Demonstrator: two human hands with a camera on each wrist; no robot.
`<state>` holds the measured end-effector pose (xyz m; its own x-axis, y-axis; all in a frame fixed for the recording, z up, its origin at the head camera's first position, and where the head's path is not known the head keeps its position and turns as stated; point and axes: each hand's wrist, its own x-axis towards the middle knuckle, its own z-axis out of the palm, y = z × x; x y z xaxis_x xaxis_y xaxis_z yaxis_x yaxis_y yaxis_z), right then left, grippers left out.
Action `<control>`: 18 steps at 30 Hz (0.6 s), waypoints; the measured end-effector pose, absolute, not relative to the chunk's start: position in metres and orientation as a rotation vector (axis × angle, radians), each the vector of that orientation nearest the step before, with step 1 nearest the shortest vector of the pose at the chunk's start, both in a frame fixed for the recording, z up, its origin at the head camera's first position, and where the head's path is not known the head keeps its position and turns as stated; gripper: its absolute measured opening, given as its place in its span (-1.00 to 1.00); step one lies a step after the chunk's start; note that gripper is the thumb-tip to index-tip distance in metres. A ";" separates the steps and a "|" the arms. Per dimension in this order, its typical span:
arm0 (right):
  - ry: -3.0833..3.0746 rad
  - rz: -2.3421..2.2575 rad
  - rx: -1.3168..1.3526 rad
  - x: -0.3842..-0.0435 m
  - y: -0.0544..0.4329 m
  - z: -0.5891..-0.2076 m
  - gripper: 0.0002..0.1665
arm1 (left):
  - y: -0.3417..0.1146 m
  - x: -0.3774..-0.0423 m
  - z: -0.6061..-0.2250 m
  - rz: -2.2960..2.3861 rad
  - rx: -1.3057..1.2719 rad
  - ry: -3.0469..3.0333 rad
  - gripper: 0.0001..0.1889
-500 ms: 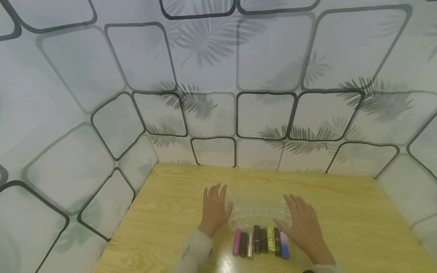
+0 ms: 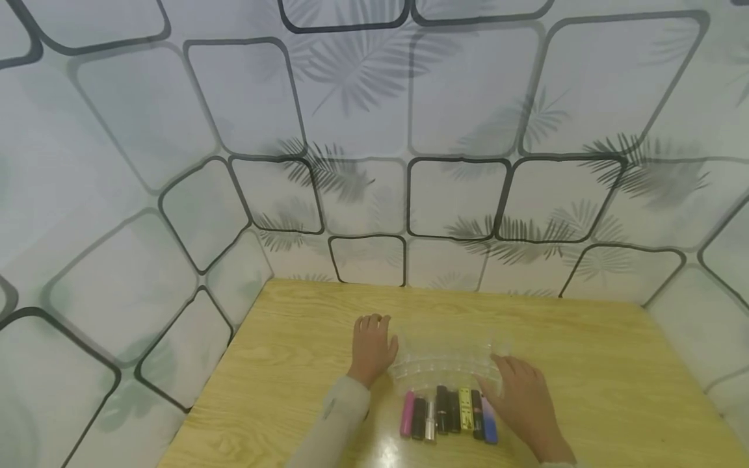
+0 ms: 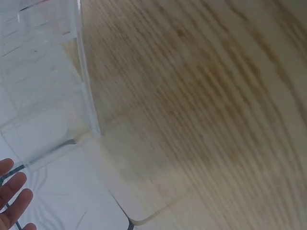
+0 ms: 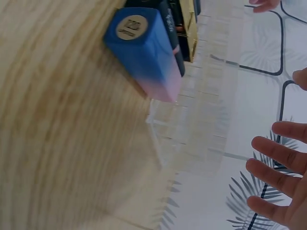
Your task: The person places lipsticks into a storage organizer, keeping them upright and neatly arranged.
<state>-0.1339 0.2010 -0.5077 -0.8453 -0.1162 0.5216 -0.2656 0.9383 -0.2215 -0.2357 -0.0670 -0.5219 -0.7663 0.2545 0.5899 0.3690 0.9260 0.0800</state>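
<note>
The tray (image 2: pixel 441 366) lies lengthwise between left hand (image 2: pixel 371 350) and right hand (image 2: pixel 523 396); fingers look relaxed, grasping nothing. Neither hand seems clearly nearer.

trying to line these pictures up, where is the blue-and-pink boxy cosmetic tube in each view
Head: the blue-and-pink tube is low, right of centre, at the right end of the cosmetics row.
Left wrist: not in it.
Right wrist: upper middle, blue end nearest the camera.
Shared landmark: clear plastic organizer, visible in all three.
</note>
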 end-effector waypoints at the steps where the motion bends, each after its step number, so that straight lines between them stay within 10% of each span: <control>1: -2.581 0.384 0.269 -0.133 0.201 -0.509 -0.42 | -0.067 -0.237 -0.523 -0.258 -0.437 -2.487 -0.63; 18: -2.604 0.265 0.345 -0.126 0.206 -0.533 -0.66 | -0.053 -0.254 -0.538 -0.316 -0.372 -2.537 -0.78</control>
<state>-0.1258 0.2055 -0.5327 -0.8448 -0.1934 0.4988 -0.2899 0.9491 -0.1229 -0.2544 -0.0530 -0.5384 -0.8100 0.1966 0.5524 0.3261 0.9340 0.1458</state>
